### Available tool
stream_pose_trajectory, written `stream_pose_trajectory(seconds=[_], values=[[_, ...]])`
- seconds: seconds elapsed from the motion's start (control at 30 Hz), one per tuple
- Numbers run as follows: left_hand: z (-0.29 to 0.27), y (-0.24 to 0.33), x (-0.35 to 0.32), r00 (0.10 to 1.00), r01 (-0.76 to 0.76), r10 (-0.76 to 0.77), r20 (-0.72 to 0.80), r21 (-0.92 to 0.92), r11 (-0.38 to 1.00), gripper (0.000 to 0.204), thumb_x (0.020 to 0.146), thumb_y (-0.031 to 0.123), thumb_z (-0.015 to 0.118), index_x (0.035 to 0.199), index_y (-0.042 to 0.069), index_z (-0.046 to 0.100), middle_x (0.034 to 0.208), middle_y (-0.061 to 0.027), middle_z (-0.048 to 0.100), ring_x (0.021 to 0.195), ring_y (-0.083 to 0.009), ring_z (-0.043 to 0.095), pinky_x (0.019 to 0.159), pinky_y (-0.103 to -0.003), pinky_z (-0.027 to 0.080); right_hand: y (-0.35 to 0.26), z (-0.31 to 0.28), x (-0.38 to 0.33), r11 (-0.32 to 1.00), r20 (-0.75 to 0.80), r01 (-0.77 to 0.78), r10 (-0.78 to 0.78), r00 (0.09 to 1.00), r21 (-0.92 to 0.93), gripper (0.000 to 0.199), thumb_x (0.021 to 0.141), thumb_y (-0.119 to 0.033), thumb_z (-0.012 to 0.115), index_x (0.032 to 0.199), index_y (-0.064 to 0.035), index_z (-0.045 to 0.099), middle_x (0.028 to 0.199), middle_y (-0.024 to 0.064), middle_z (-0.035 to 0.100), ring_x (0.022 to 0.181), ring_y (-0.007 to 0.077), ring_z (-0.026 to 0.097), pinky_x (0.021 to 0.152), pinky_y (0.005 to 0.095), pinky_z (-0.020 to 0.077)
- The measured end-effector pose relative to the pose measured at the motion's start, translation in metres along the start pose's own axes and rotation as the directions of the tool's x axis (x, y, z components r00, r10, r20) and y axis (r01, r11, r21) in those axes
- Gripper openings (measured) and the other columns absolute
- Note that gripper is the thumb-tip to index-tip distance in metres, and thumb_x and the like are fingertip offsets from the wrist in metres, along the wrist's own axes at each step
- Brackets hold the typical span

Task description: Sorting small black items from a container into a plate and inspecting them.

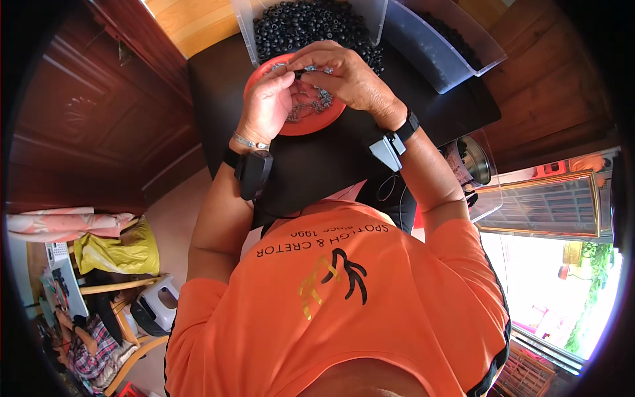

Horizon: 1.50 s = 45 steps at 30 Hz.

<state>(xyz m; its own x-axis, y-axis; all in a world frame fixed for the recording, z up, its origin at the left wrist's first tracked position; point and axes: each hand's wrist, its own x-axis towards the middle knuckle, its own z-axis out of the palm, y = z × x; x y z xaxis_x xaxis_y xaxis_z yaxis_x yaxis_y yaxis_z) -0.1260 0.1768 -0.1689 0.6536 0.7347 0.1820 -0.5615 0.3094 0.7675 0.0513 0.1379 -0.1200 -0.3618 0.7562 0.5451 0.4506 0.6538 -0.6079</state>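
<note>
Red plastic showed under both hands: a round red plate lay on the black surface, holding a scatter of small silvery metal pieces. In the head view, the left hand and the right hand met above the far part of the plate. Their fingers were pressed together, tip to tip, around a small dark piece between them; it was too small to tell exactly what it was. The left hand curled with its thumb toward the right hand, and the right hand arched over from the right, covering part of the plate.

Just beyond the plate, on the far side, stood a clear plastic bin heaped with small black rings, its near edge just beside the plate's far rim. To its right a second clear bin lay tilted, darker inside. Each wrist wore a black strap with a small device: a black one on the left, a grey one on the right. A thin silver bracelet circled the left wrist.

Near the right forearm a metal can stood at the right edge of the surface. The person wore an orange shirt. Dark wooden panelling filled the far left.
</note>
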Motion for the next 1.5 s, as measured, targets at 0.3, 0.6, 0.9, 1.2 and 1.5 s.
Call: stream_pose_trajectory(seconds=[0.3, 0.6, 0.9, 1.2, 1.5], values=[[0.003, 0.003, 0.000, 0.996, -0.084, 0.083, -0.016, -0.038, 0.996, 0.025, 0.091, 0.019, 0.050, 0.105, -0.001, 0.057, 0.091, -0.0109, 0.061, 0.085, -0.0233, 0.060, 0.076, -0.035, 0.048, 0.003, 0.010, 0.006, 0.997, -0.047, 0.007, -0.003, 0.999, 0.080, 0.021, 0.082, -0.006, 0.064, 0.103, -0.0050, 0.066, 0.104, 0.0070, 0.061, 0.097, 0.0165, 0.060, 0.083, 0.0283, 0.0491], [-0.016, 0.000, 0.003, 0.965, -0.125, 0.116, -0.235, -0.024, 0.992, 0.019, 0.088, 0.021, 0.054, 0.094, 0.003, 0.060, 0.086, -0.0080, 0.061, 0.081, -0.0225, 0.060, 0.075, -0.033, 0.046, 0.017, 0.021, -0.023, 0.885, 0.250, 0.141, -0.028, 0.968, -0.445, 0.012, 0.071, -0.011, 0.067, 0.082, -0.0138, 0.069, 0.085, 0.0034, 0.060, 0.086, 0.0252, 0.057, 0.076, 0.0347, 0.0488], [-0.012, -0.001, 0.003, 0.971, -0.107, 0.102, -0.218, -0.009, 0.994, 0.019, 0.087, 0.023, 0.056, 0.091, 0.005, 0.060, 0.086, -0.0062, 0.062, 0.080, -0.0211, 0.060, 0.071, -0.032, 0.046, 0.021, 0.028, -0.020, 0.849, 0.257, 0.133, 0.003, 0.966, -0.511, 0.009, 0.074, -0.011, 0.065, 0.082, -0.0125, 0.069, 0.085, 0.0051, 0.061, 0.085, 0.0238, 0.058, 0.076, 0.0318, 0.0488], [0.001, -0.003, 0.001, 0.992, -0.094, 0.093, -0.086, -0.005, 0.996, 0.017, 0.088, 0.023, 0.055, 0.094, 0.007, 0.059, 0.087, -0.0052, 0.061, 0.081, -0.0200, 0.060, 0.070, -0.032, 0.046, -0.003, 0.002, -0.010, 0.823, -0.120, -0.264, 0.368, 0.922, 0.503, 0.014, 0.089, -0.010, 0.060, 0.099, -0.0004, 0.065, 0.093, 0.0036, 0.066, 0.090, 0.0101, 0.059, 0.085, 0.0241, 0.0458], [0.012, -0.008, -0.001, 0.999, -0.027, 0.027, -0.027, 0.017, 1.000, 0.019, 0.088, 0.020, 0.054, 0.101, 0.006, 0.056, 0.088, -0.0053, 0.059, 0.083, -0.0179, 0.058, 0.076, -0.031, 0.046, -0.004, 0.007, -0.014, 0.825, -0.104, -0.239, 0.336, 0.936, 0.512, 0.014, 0.089, -0.010, 0.061, 0.099, -0.0010, 0.066, 0.093, 0.0024, 0.065, 0.090, 0.0092, 0.058, 0.083, 0.0232, 0.0461]])
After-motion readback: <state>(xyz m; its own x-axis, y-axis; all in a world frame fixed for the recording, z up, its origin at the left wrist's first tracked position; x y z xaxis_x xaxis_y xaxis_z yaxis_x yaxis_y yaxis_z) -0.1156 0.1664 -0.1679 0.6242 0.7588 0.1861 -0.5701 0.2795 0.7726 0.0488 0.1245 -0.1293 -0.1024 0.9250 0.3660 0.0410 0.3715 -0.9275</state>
